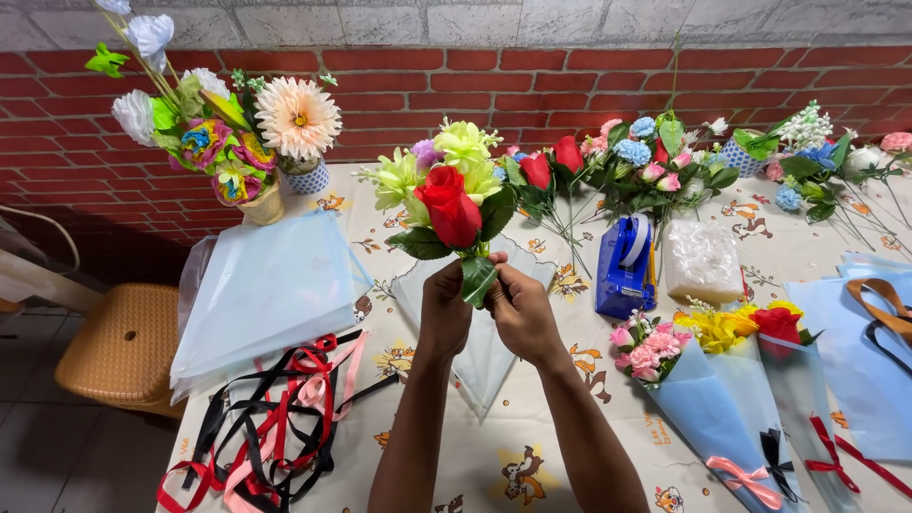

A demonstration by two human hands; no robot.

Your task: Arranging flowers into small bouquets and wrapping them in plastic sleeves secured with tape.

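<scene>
Both my hands hold one small bouquet upright above the table. My left hand (445,309) and my right hand (519,312) are closed side by side around its stems. The bouquet (448,190) has a red rose in front, pale green flowers behind and a purple bloom at the back left. A green leaf (477,278) hangs down between my fingers. Under my hands lies a pale blue wrapping sheet (489,366) on the patterned tablecloth (532,446).
A stack of pale blue sheets (266,290) and tangled red, black and pink ribbons (275,418) lie at left. Flower vases (261,204) stand back left. Loose flowers (627,157), a blue tape dispenser (622,271), a clear bag (701,261) and wrapped bouquets (722,380) sit at right. A stool (123,347) stands beside the table.
</scene>
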